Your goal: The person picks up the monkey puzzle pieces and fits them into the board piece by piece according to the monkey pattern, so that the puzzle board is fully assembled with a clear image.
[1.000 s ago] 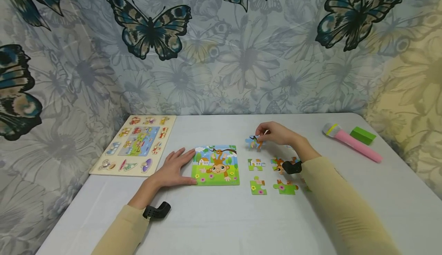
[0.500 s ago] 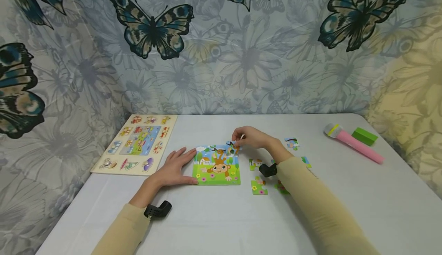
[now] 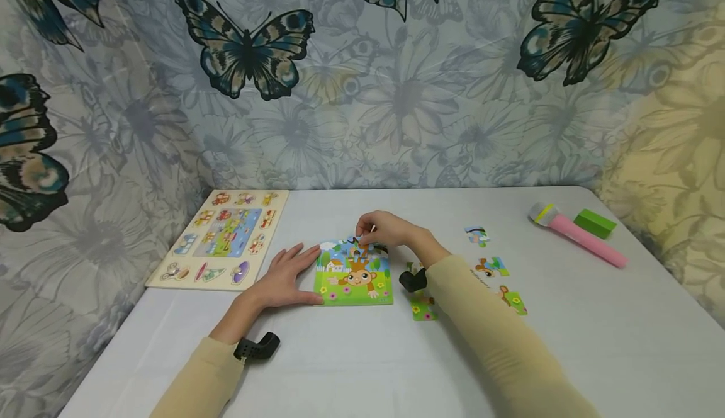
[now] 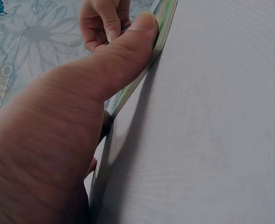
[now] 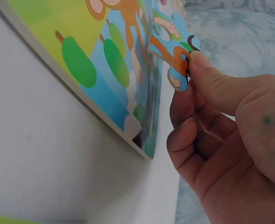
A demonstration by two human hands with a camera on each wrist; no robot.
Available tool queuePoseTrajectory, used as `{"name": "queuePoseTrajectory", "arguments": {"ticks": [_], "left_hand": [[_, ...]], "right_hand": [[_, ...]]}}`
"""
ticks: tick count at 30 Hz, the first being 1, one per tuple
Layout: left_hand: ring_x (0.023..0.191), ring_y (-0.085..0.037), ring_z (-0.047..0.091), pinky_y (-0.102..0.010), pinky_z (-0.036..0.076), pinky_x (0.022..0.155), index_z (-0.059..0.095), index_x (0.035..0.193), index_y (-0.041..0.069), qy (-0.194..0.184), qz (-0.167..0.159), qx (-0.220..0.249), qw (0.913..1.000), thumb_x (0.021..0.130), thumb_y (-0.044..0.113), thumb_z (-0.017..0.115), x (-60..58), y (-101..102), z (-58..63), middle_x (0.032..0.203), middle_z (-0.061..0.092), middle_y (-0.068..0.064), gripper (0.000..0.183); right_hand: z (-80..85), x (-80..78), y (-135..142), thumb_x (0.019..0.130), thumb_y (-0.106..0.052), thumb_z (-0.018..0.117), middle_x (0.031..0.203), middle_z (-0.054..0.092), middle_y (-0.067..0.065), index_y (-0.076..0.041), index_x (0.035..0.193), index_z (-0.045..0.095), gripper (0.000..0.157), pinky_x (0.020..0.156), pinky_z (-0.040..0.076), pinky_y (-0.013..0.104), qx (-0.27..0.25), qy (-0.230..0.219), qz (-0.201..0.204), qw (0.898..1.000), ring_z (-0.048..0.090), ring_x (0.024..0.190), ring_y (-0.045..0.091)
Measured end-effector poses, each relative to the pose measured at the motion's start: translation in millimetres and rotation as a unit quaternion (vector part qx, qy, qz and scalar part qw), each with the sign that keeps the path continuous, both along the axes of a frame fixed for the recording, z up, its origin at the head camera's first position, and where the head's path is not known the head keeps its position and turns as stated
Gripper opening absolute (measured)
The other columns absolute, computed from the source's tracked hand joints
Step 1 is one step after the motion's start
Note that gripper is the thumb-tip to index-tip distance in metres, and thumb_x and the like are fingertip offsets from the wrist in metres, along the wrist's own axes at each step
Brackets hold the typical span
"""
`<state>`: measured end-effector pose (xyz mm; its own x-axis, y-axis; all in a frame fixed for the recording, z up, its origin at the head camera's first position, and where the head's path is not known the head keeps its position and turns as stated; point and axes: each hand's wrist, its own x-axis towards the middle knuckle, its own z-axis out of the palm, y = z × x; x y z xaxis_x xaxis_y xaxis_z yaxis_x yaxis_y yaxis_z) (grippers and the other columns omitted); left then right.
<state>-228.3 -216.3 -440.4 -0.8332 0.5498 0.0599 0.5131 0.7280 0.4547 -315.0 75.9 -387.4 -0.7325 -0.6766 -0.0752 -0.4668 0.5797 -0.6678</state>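
Note:
A monkey-picture puzzle board (image 3: 352, 293) lies on the white table. My left hand (image 3: 285, 277) spreads along its left side, the thumb (image 4: 140, 32) touching the near left corner and the fingertips at the far left corner. Over the board's far edge, my right hand (image 3: 387, 229) pinches a jigsaw piece (image 5: 177, 60) between thumb and index finger. In the right wrist view this blue and brown piece is held tilted, just above the board's picture (image 5: 77, 60). The hand hides part of the board's far edge in the head view.
Loose jigsaw pieces lie right of the board, including a blue one (image 3: 477, 236) and a green one (image 3: 423, 308); my sleeve covers some. A wooden picture board (image 3: 161, 277) stands far left. A pink microphone-shaped thing (image 3: 586, 238) and a green block (image 3: 595, 223) lie far right.
My right hand has carried the jigsaw piece leftward, from above the loose pieces to over the puzzle board's far edge. My left hand has stayed at the board's left side.

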Motion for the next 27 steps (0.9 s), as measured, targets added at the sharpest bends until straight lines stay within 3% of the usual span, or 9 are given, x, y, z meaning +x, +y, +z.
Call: {"name": "queuePoseTrajectory", "arguments": {"ticks": [5,16,27], "left_hand": [[0.150,-0.040,0.016,-0.064,0.006,0.115,0.037,0.157,0.005,-0.002,0.005,0.001,1.0000,0.076,0.059,0.080,1.1,0,-1.0,0.161,0.034,-0.009,0.106],[0.150,-0.040,0.016,-0.064,0.006,0.115,0.037,0.157,0.005,-0.004,0.003,0.003,1.0000,0.077,0.058,0.081,0.4,2,-1.3,0.162,0.034,-0.009,0.106],[0.150,-0.041,0.015,-0.064,0.006,0.115,0.037,0.157,0.005,-0.006,0.001,0.008,1.0000,0.078,0.058,0.080,1.6,1,-0.2,0.162,0.033,-0.009,0.105]], "right_hand": [[-3.9,-1.2,-9,0.098,-0.010,0.069,0.087,0.061,0.000,-0.008,0.098,0.067,0.003,0.081,0.049,0.032,0.023,0.005,-0.008,1.000,0.056,0.083,0.016],[-10.1,1.2,-11,0.097,-0.017,0.071,0.093,0.064,0.000,-0.010,0.099,0.066,0.010,0.078,0.048,0.032,0.052,0.017,-0.034,0.998,0.056,0.083,0.017],[-8.9,8.3,-14,0.092,-0.020,0.078,0.094,0.062,0.001,-0.013,0.108,0.068,0.020,0.076,0.049,0.031,0.074,0.008,0.001,0.997,0.056,0.084,0.018]]}}
